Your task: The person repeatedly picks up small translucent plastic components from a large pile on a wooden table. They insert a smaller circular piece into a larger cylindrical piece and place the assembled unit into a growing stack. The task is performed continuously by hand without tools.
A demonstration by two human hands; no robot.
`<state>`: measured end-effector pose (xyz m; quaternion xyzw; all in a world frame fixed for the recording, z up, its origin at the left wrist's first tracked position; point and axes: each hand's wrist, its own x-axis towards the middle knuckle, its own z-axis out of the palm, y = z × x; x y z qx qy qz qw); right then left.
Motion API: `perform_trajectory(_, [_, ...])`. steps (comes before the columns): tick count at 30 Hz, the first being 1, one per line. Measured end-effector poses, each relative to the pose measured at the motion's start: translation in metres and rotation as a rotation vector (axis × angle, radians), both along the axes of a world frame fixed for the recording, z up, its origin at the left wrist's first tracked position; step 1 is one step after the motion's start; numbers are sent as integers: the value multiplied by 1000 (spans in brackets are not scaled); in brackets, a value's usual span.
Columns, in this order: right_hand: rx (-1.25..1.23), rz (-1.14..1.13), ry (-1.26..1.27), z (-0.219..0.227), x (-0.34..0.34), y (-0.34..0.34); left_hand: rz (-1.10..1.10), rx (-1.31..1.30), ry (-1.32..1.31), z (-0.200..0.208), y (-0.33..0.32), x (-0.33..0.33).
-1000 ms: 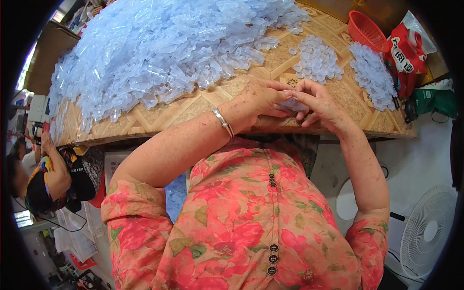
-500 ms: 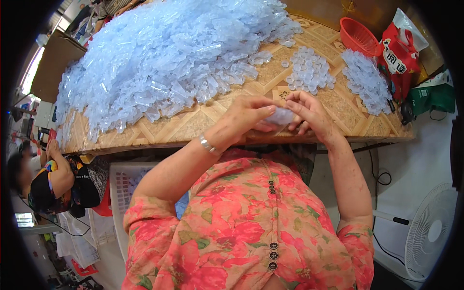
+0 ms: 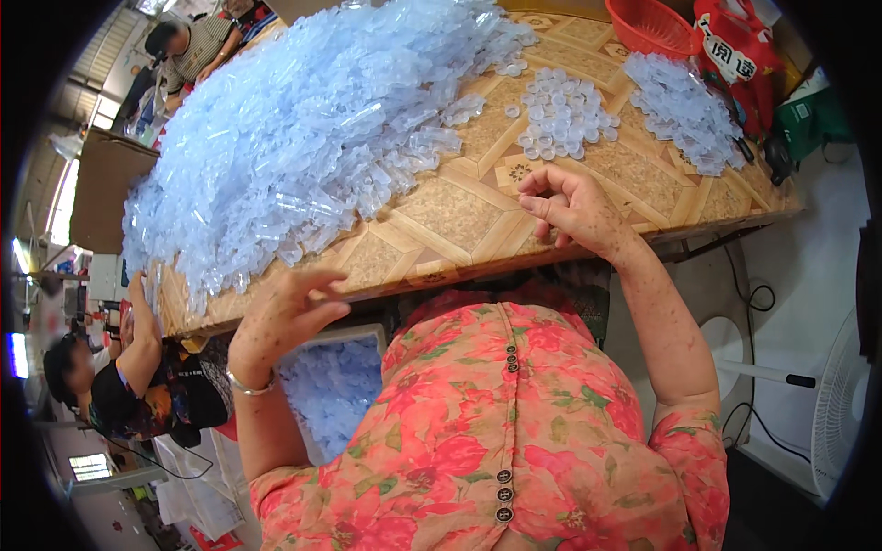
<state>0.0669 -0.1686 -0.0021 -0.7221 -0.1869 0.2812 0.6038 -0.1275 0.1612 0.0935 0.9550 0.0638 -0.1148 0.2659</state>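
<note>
- The left hand (image 3: pixel 289 317) is at the near edge of the table, by the far left part of a white crate; its fingers are spread and the thumb stands away from them. Whether it touches the crate cannot be told.
- A silver bracelet (image 3: pixel 250 386) circles the left wrist.
- The right hand (image 3: pixel 571 213) is over the near part of the table, fingers curled, thumb and forefinger tips close together; whether they pinch a small piece, I cannot tell.
- The white crate (image 3: pixel 367 332), below the table's near edge, contains bluish plastic pieces (image 3: pixel 335 390).
- A large heap of clear plastic tubes (image 3: pixel 303 138) covers the left and far part of the patterned table (image 3: pixel 441 216).
- Small round clear caps (image 3: pixel 570 106) lie loosely grouped beyond the right hand.
- Farther right is a denser pile of clear pieces (image 3: pixel 684 115), near a red basket (image 3: pixel 648 28) and a red bag (image 3: pixel 744 64).
- A white fan (image 3: pixel 841 395) stands at the near right.
- A co-worker in dark clothes (image 3: pixel 147 395) is at the left.
</note>
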Motion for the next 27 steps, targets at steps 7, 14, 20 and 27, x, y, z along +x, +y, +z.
perform_trajectory(7, [46, -39, -17, -5, -1, -4, -269, 182, -516, -28, -55, 139])
perform_trajectory(14, [74, -53, 19, -1, -5, -8, -230, 523, -626, -72, -85, 252])
perform_trajectory(20, [151, -32, 36, -2, -4, -9, -228, 594, -638, -87, -93, 268])
perform_trajectory(27, [243, -93, -13, -9, -6, -7, -71, -259, -570, -76, -112, 233])
